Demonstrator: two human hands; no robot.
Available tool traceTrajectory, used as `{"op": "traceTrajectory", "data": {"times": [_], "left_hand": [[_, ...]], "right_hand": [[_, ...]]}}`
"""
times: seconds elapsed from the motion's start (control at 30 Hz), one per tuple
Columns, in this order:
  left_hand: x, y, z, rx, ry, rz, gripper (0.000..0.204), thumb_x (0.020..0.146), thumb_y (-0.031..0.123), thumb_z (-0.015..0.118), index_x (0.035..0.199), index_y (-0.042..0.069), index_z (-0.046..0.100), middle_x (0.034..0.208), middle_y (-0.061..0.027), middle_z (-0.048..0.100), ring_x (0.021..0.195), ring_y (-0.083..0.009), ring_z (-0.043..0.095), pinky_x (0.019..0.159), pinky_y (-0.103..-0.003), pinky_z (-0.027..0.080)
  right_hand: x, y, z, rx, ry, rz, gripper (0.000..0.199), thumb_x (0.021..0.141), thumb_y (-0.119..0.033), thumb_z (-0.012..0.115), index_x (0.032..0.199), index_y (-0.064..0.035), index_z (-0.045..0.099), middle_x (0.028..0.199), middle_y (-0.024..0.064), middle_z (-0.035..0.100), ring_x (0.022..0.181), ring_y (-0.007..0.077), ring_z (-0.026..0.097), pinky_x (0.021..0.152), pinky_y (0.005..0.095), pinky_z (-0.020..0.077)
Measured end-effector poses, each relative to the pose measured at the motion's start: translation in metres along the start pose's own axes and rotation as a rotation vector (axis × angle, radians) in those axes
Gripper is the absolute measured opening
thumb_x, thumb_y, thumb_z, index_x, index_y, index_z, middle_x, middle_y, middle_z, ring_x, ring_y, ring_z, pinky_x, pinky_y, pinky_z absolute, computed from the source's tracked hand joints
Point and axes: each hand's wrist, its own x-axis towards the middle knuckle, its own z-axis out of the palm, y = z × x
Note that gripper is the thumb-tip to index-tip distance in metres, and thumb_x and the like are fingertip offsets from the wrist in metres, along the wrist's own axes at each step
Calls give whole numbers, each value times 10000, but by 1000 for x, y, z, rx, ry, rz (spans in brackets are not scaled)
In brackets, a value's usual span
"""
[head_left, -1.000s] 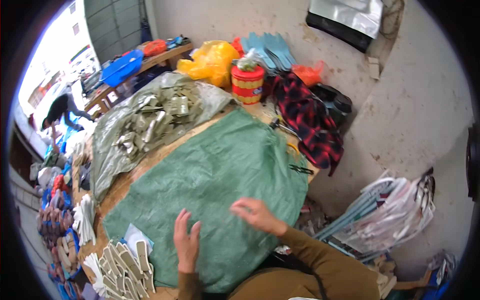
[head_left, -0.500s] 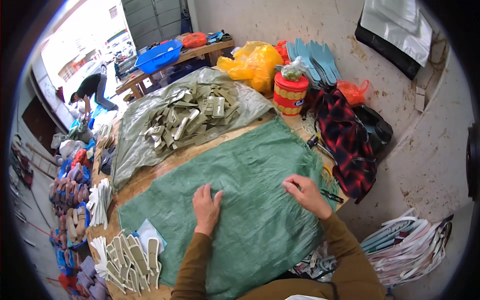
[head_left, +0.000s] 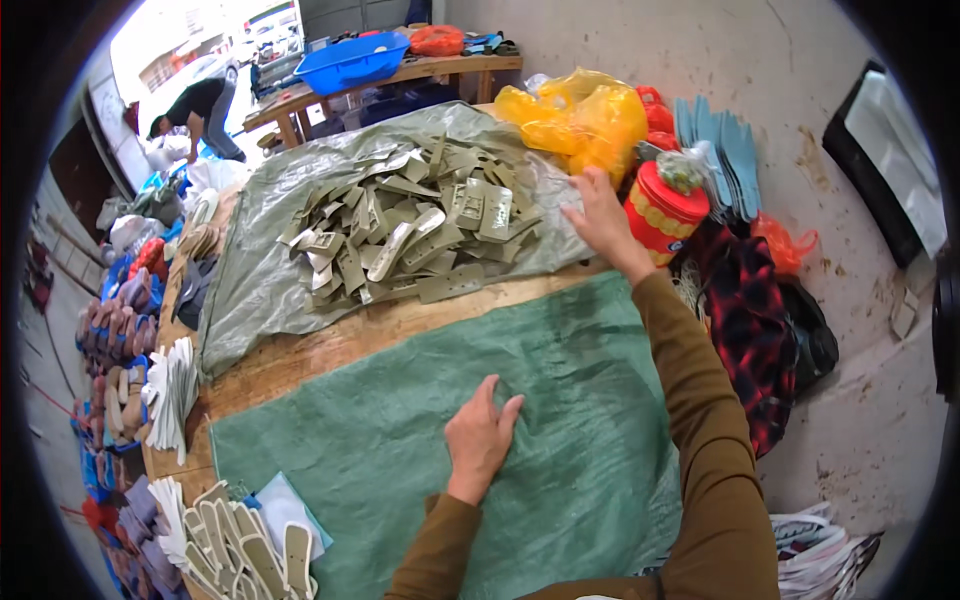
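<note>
One left hand point(head_left: 481, 440) in my head view, thumb parted from fingers, is over the green sheet point(head_left: 585, 400); my right hand point(head_left: 604, 222), likewise unclenched, is at the grey sheet point(head_left: 258, 240), olive pieces point(head_left: 402, 225) to its left.

blue tub point(head_left: 352, 66), red plaid cloth point(head_left: 748, 345)

The green sheet point(head_left: 585, 425) looks like creased woven plastic. Crinkled, glossy plastic makes up the grey sheet point(head_left: 255, 245); the tabletop point(head_left: 300, 360) is matt wood.
</note>
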Motion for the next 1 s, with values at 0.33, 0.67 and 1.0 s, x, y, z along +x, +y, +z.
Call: {"op": "traceTrajectory", "data": {"times": [0.33, 0.67, 1.0], "left_hand": [[7, -3, -2, -51, -2, 54, 423, 788, 273, 782, 1134, 79, 634, 621, -12, 534, 562, -196, 557, 508, -352, 439], [9, -5, -1, -8, -1, 67, 437, 782, 254, 786, 1142, 64, 628, 622, -12, 532, 579, -194, 559, 525, -345, 440], [9, -4, -1, -23, -22, 75, 410, 776, 237, 790, 1113, 63, 637, 652, -9, 544, 587, -182, 559, 531, -332, 440]], "right_hand": [[102, 92, 77, -714, -82, 85, 553, 853, -198, 606, 1376, -122, 442, 1414, 224, 447, 1292, 371, 460, 1025, 472, 415], [70, 105, 40, -554, -143, 385, 277, 854, -195, 588, 1097, -71, 633, 1031, 175, 670, 970, 312, 668, 823, 437, 519], [107, 65, 72, -444, -155, 78, 441, 829, -206, 625, 1247, -82, 558, 1376, 117, 503, 1322, 312, 433, 1022, 498, 394]]}}
